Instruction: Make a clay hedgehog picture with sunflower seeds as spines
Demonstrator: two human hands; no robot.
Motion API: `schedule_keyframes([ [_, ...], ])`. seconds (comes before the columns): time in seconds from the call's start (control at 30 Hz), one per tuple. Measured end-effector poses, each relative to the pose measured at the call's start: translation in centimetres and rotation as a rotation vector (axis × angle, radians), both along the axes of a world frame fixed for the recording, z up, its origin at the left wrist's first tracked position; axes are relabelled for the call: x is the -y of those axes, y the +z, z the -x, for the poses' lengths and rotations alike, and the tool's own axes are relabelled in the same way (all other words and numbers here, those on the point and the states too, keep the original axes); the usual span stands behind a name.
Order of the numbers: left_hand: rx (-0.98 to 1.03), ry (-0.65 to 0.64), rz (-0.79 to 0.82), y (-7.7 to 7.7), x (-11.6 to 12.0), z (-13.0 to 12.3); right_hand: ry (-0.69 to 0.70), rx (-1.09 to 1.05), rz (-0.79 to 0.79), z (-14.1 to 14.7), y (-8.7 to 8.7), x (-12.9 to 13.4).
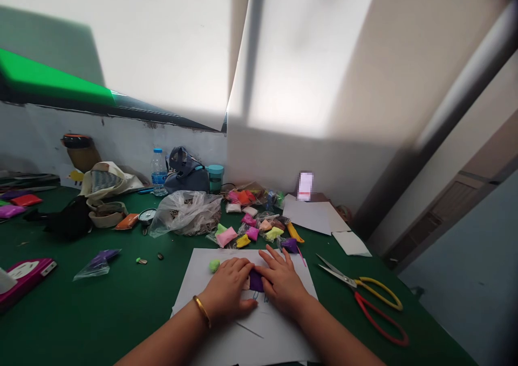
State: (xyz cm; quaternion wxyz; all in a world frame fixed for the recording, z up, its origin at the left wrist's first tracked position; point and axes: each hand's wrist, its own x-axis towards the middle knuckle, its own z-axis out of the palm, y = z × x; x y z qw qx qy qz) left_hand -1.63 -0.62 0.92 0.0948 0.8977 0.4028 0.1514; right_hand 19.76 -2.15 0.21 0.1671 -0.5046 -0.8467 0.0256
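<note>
A flattened piece of purple modelling clay point(256, 280) lies on a sheet of white paper point(214, 333), between my two hands. My left hand point(229, 287), with a gold bracelet at the wrist, rests palm down on the paper, its fingertips against the clay's left side. A bit of pale pink shows under those fingers. My right hand point(282, 279) has its fingers spread, with some touching the purple clay's right edge. Small pen-drawn lines point(266, 297) show just below the clay. Beyond my left hand sits a light green clay lump point(214, 265).
Large scissors point(356, 285) with yellow and red handles lie open at right. Several coloured clay packets point(226, 237) and a clear plastic bag point(188, 212) stand behind the paper. A phone point(305, 187) leans at the wall. A magenta device point(28, 279) is at far left.
</note>
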Motion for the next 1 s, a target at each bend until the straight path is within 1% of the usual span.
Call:
schedule_keyframes([
  [0.13,0.019,-0.008,-0.01,-0.1,0.0,0.0,-0.016,-0.002,0.006,0.2,0.1,0.1],
  [0.23,0.021,-0.009,-0.01,-0.1,0.0,0.1,0.0,-0.032,0.016,0.2,0.3,0.2],
  [0.47,0.001,-0.003,0.002,0.1,0.0,0.1,0.019,-0.07,0.085,0.4,0.4,0.2],
  [0.53,-0.004,-0.003,0.005,0.1,0.1,0.0,-0.006,-0.109,0.08,0.2,0.4,0.0],
  [0.67,-0.001,-0.009,0.02,0.3,0.1,0.1,-0.12,-0.195,0.042,-1.0,0.2,-0.4],
  [0.73,0.006,-0.015,0.022,0.4,0.1,0.1,-0.136,-0.21,0.022,-1.5,0.1,-0.4],
  [0.83,0.015,-0.023,0.021,0.6,0.2,0.0,-0.109,-0.192,0.025,-1.8,0.2,-0.1],
  [0.93,0.018,-0.03,0.019,0.9,0.3,0.0,-0.059,-0.13,0.057,-1.6,0.4,0.3],
  [1.0,0.015,-0.033,0.021,1.1,0.4,-0.1,-0.05,-0.093,0.058,-1.3,0.6,0.4],
])
